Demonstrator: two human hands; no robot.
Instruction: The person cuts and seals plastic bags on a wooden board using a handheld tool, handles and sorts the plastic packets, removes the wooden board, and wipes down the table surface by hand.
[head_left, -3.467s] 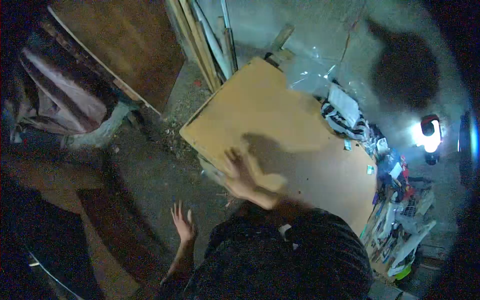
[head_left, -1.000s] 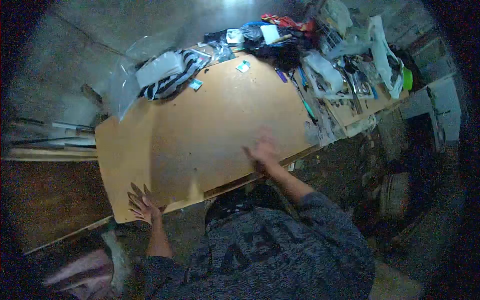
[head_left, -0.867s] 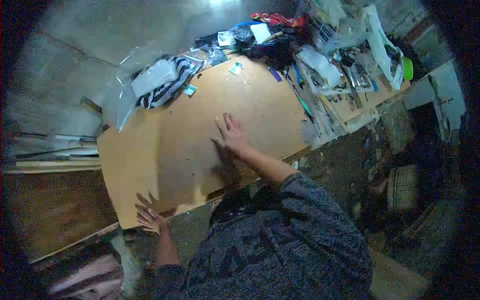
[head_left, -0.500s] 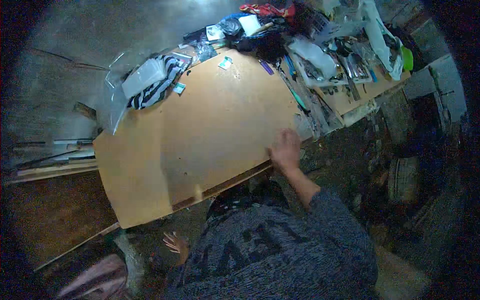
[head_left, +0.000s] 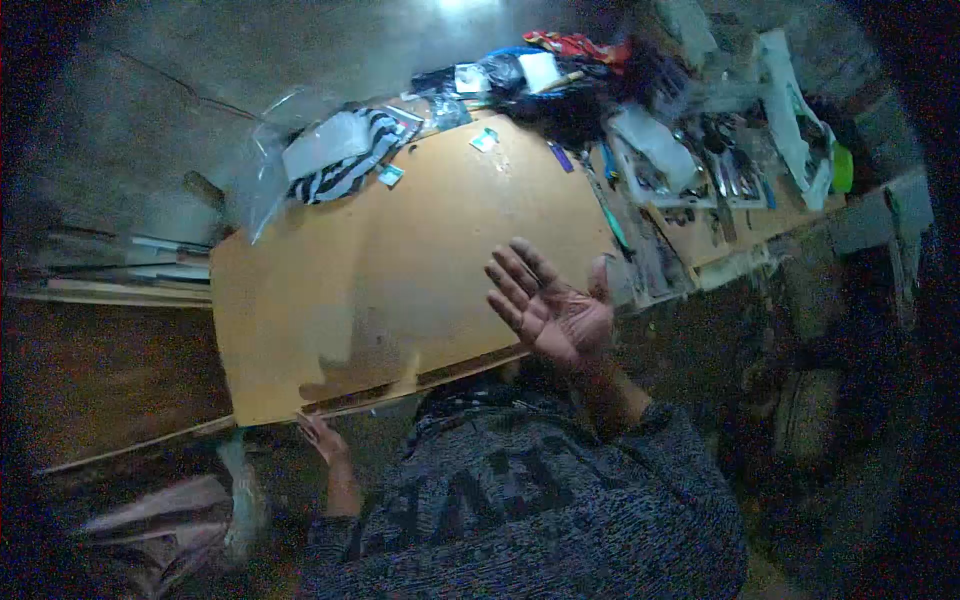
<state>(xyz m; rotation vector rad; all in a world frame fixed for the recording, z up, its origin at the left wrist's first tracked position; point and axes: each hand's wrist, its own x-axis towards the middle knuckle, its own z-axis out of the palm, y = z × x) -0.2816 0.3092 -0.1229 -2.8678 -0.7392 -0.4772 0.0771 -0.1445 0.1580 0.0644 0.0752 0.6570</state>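
Note:
My right hand (head_left: 558,308) is raised over the front right part of a tan wooden board (head_left: 430,260), palm turned up and fingers spread, holding nothing. Low on the left, my left hand (head_left: 324,438) is just below the board's front edge, its fingers stretched out and nothing seen in them. Whether its fingertips touch the edge, I cannot tell. Two small white-and-green packets (head_left: 391,176) lie toward the back of the board.
A striped black-and-white bag (head_left: 345,185) with clear plastic lies at the back left. On the right, a white tray (head_left: 660,200) holds assorted tools, near a green-handled tool (head_left: 614,228) and a purple item (head_left: 560,158). Dark bags crowd the back.
My right hand has lifted off the board's front edge and turned palm up with fingers spread. My left hand has risen toward the board's front edge. The view has shifted slightly.

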